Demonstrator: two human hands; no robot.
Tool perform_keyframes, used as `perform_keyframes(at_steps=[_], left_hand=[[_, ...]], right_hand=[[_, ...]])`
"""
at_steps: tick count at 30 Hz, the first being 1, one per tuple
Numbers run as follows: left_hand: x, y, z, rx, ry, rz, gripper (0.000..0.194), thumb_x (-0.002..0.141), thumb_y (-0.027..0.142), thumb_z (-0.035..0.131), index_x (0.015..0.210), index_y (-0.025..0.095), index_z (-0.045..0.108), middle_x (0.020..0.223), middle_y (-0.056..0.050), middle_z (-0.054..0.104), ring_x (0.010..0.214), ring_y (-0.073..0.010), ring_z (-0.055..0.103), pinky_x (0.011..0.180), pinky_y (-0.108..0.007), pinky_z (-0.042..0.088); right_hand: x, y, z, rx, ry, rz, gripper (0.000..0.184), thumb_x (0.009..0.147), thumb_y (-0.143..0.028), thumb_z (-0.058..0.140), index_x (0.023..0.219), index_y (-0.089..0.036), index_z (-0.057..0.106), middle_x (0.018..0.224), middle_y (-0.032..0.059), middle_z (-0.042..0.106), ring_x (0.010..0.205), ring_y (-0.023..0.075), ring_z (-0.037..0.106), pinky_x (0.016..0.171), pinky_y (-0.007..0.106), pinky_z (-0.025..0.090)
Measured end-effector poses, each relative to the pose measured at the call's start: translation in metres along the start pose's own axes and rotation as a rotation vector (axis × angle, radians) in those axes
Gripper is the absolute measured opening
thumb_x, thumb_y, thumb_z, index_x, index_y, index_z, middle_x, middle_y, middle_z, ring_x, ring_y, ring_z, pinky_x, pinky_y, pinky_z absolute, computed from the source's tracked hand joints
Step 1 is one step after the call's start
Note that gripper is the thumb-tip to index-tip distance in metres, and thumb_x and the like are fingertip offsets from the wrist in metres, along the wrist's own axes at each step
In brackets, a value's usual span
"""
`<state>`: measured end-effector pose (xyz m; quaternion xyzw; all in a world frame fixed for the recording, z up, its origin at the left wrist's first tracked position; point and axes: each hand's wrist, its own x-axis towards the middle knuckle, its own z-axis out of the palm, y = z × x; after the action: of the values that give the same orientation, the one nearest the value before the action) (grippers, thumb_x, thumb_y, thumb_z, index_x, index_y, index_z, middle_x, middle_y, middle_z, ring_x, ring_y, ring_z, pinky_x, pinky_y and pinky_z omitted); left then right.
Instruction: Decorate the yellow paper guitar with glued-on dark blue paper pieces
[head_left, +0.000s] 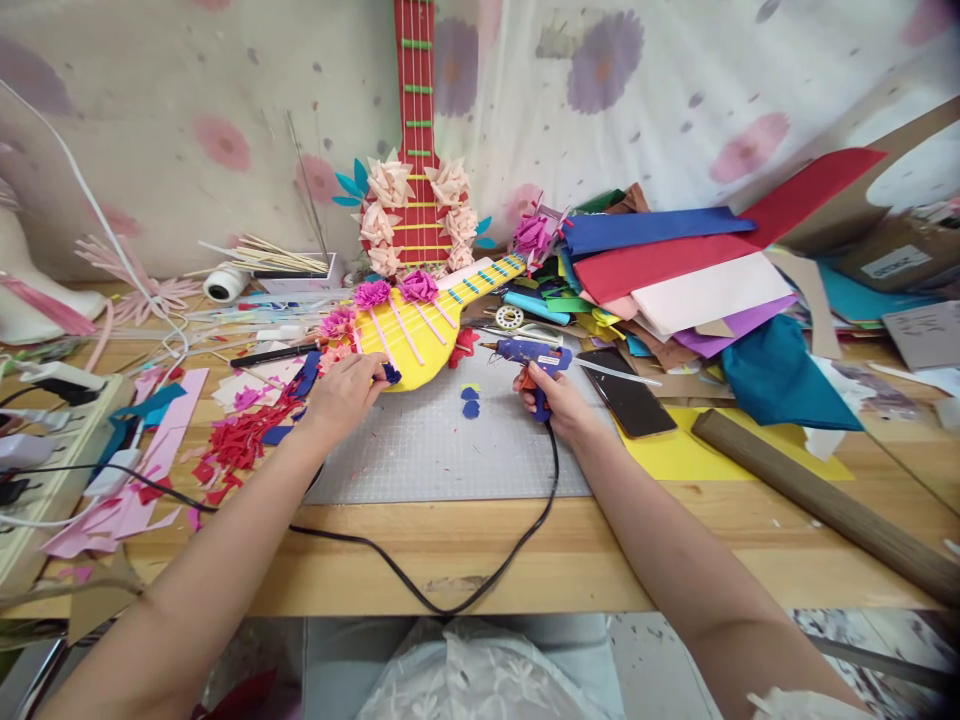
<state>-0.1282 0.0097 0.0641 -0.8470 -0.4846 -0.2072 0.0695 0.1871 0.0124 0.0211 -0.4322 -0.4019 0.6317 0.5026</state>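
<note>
My right hand grips a blue glue gun by its handle, nozzle pointing left, a clear glue stick out of its back. My left hand pinches a small dark blue paper flower at the lower left edge of a yellow paper guitar. Whether the flower touches the guitar I cannot tell. Pink and magenta paper flowers line the guitar's upper edge, and pink strips cross its body. Between my hands, small blue paper discs lie on the grey cutting mat.
A red paper guitar with pale flowers leans at the back. Coloured sheets pile up at right, near a phone and a brown tube. Red scraps and a power strip lie left. The gun's black cord loops over the table's front edge.
</note>
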Motion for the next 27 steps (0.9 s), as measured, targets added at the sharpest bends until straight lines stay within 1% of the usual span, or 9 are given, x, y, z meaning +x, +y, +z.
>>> perform_keyframes(at_steps=[5,13,18,21,24,27], left_hand=[[0.003,0.000,0.002,-0.019,-0.017,-0.015,0.023,0.083,0.020,0.051,0.106,0.019,0.050,0.087,-0.006,0.066,0.089,-0.0220,0.060,0.083,-0.036,0.046],[0.003,0.000,0.003,-0.022,-0.028,-0.019,0.031,0.082,0.019,0.053,0.112,0.017,0.048,0.088,-0.007,0.067,0.091,-0.0228,0.060,0.084,-0.037,0.046],[0.003,-0.001,0.005,-0.020,-0.034,-0.016,0.032,0.082,0.020,0.053,0.114,0.017,0.047,0.087,-0.006,0.067,0.092,-0.0232,0.059,0.083,-0.037,0.046],[0.002,0.000,0.002,-0.019,-0.034,-0.006,0.037,0.082,0.023,0.054,0.117,0.019,0.045,0.090,-0.006,0.066,0.093,-0.0237,0.059,0.086,-0.040,0.044],[0.000,0.001,-0.004,-0.036,0.000,0.026,0.045,0.077,0.031,0.060,0.118,0.019,0.044,0.097,-0.008,0.065,0.099,-0.0253,0.057,0.091,-0.043,0.041],[0.000,0.002,-0.012,-0.077,0.054,0.005,0.043,0.077,0.031,0.059,0.116,0.020,0.045,0.102,-0.008,0.064,0.106,-0.0257,0.055,0.095,-0.044,0.039]], right_hand=[[0.000,0.000,0.000,0.004,0.002,0.004,0.043,0.061,-0.055,0.072,0.066,-0.017,0.054,0.066,-0.0005,0.058,0.046,0.0044,0.042,0.040,0.019,0.032],[0.001,0.002,-0.002,-0.044,-0.039,-0.028,0.040,0.067,-0.055,0.068,0.066,-0.017,0.055,0.068,0.0002,0.060,0.046,0.0043,0.042,0.041,0.019,0.033],[0.001,0.002,-0.002,-0.057,-0.027,-0.038,0.041,0.067,-0.057,0.067,0.068,-0.017,0.057,0.069,0.0005,0.061,0.047,0.0045,0.043,0.040,0.019,0.033],[0.001,0.002,-0.002,-0.058,-0.028,-0.039,0.041,0.067,-0.056,0.067,0.068,-0.017,0.057,0.070,0.0008,0.061,0.047,0.0046,0.044,0.041,0.018,0.033],[0.001,0.002,-0.002,-0.058,-0.032,-0.039,0.041,0.067,-0.056,0.067,0.067,-0.017,0.056,0.070,0.0005,0.061,0.047,0.0045,0.045,0.041,0.018,0.034],[0.001,0.003,-0.003,-0.066,-0.023,-0.038,0.041,0.067,-0.057,0.067,0.067,-0.017,0.056,0.069,0.0004,0.061,0.047,0.0047,0.044,0.041,0.018,0.034]])
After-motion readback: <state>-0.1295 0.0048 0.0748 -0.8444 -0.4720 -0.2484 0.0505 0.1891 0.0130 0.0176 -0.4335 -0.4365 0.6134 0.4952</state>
